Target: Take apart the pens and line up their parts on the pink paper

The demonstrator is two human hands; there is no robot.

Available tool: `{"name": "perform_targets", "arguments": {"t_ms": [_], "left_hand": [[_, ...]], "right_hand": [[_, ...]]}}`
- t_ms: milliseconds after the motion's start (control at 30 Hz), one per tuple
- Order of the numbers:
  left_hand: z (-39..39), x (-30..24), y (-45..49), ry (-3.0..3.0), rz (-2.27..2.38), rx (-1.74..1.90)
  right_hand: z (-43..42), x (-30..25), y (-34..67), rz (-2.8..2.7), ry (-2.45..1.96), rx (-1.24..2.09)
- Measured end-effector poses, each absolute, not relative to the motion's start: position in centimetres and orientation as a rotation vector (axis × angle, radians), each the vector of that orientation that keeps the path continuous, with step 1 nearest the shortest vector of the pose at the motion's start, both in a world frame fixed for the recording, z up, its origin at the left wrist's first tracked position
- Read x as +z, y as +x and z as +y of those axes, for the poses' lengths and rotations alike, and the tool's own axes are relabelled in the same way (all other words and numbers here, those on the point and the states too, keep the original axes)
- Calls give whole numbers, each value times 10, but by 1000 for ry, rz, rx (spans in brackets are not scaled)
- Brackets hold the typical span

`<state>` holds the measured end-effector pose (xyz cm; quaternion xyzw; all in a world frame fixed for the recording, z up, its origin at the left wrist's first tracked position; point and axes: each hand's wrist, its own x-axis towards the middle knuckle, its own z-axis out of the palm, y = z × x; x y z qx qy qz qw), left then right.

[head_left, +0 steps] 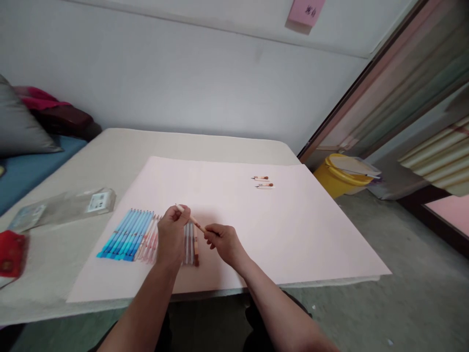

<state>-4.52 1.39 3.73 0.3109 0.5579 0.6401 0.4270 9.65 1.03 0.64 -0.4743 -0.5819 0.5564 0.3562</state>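
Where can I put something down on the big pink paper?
Right of the right hand, below the two small pen-like pieces, the paper is bare. So is its upper left, above the left hand. Lower left is crowded with blue pens and pink pens.

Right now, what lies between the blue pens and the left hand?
In the head view, a row of pale pink pens lies on the sheet between the blue pens and the left hand.

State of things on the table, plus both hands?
left hand: closed on cream pen
right hand: closed on cream pen
cream pen: slanting
blue pens: side by side
pink pens: partly hidden
grey pens: partly hidden
brown pen: beside grey pens
two short pieces: lying, not touching
clear packaging: lying flat
red object: unclear
pale sheet: spread flat
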Motion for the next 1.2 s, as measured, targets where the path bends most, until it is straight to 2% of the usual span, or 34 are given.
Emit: {"name": "perform_targets", "arguments": {"t_ms": [100,333,533,733,1200], "left_hand": [[15,39,-47,734,1338,1588],[16,36,-47,761,1404,1589],[18,37,-48,709,1249,1564],[17,33,-47,745,1366,1566],[17,45,-51,557,962,1476]], "right_hand": [[11,5,97,-1455,-1182,1527],[11,7,96,-1457,-1199,1503],[12,7,98,-1315,-1144,1704],[12,8,96,-1318,-1125,1675],[10,17,107,-793,-913,2276]]}}
